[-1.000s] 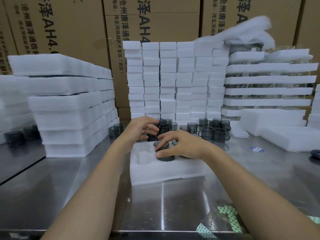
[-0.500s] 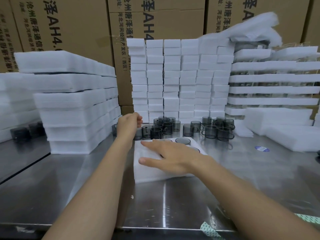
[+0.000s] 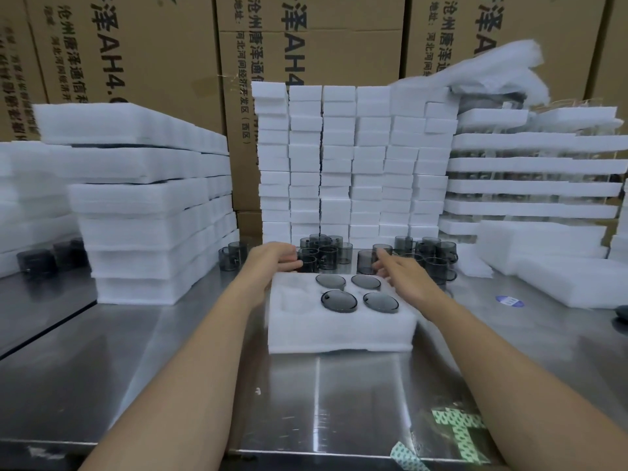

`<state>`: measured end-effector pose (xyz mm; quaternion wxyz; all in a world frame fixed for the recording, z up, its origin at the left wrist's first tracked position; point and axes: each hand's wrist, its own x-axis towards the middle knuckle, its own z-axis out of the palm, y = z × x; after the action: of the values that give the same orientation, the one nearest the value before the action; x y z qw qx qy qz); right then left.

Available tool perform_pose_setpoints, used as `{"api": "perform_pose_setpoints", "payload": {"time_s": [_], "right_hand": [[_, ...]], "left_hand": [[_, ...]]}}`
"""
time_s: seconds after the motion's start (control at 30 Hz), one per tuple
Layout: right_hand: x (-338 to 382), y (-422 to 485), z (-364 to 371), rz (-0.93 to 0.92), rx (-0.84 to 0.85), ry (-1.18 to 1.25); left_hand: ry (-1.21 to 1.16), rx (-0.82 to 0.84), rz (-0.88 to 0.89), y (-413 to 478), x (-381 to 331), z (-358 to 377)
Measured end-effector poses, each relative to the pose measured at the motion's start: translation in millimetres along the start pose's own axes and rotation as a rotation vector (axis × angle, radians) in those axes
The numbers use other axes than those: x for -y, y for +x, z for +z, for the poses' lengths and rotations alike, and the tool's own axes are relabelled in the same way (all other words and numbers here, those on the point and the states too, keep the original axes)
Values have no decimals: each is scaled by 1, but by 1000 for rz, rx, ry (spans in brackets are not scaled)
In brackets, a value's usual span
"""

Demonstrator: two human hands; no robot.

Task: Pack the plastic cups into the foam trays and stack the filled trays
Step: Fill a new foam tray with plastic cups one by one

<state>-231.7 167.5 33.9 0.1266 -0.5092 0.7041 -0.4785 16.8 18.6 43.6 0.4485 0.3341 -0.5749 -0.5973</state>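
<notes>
**Both hands at the loose cups behind the tray**

The left hand (image 3: 272, 263) has its fingers (image 3: 289, 258) curled around a dark cup (image 3: 311, 263) in the cluster (image 3: 323, 251) just beyond the tray's far edge; whether it grips firmly I cannot tell. The right hand (image 3: 406, 277) reaches with fingers (image 3: 384, 256) spread, the forefinger at a cup (image 3: 368, 261) of the right-hand group (image 3: 431, 256). The foam tray (image 3: 339, 331) lies mid-worktop (image 3: 170, 368) with four cups (image 3: 339, 300) seated in its right pockets; the left pockets are unfilled. Foam stacks (image 3: 146, 205) stand toward the left edge, more stacks (image 3: 353, 158) along the far edge, cartons (image 3: 306, 35) behind.
</notes>
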Motion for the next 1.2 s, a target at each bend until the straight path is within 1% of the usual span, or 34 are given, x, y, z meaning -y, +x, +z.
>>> {"api": "perform_pose_setpoints", "payload": {"time_s": [0.03,0.07,0.1,0.17,0.23,0.3,0.37,0.43,0.53,0.6,0.67,0.7,0.77,0.8,0.87,0.97,1.2], "right_hand": [[-6,1,-1,48,-15,40],[-13,2,-2,86,-45,62],[-20,2,-2,113,-88,52],[-35,3,-4,138,-188,-36],[-44,5,-8,145,-272,-88],[-47,10,-13,116,-320,-176],[-51,20,-15,45,-318,-353],[-58,34,-15,-14,-306,-560],[-59,56,-15,-93,-335,-776],[-57,67,-16,-101,-271,-872],[-59,76,-19,-28,-185,-951],[-61,78,-22,31,-143,-967],[-61,82,-27,124,-65,-960],[-60,84,-29,138,-36,-949],[-57,87,-31,121,22,-930],[-51,88,-33,89,86,-964],[-45,76,-40,39,124,-996]], "left_hand": [[-68,-17,14,1,0,-1],[-72,-59,34,2,2,-2],[-16,-123,67,2,4,-4],[166,-276,150,3,12,-8],[380,-392,230,3,21,-16],[634,-459,304,5,29,-27],[815,-478,370,15,33,-36],[981,-407,418,31,31,-40],[1194,-188,443,52,20,-32],[1365,-59,366,65,11,-25],[1535,51,252,77,5,-20],[1570,94,199,82,4,-19],[1544,139,144,92,3,-20],[1519,150,133,96,4,-20],[1471,182,102,102,6,-23],[1429,225,92,104,9,-25],[1461,201,115,87,-1,-31]]}}
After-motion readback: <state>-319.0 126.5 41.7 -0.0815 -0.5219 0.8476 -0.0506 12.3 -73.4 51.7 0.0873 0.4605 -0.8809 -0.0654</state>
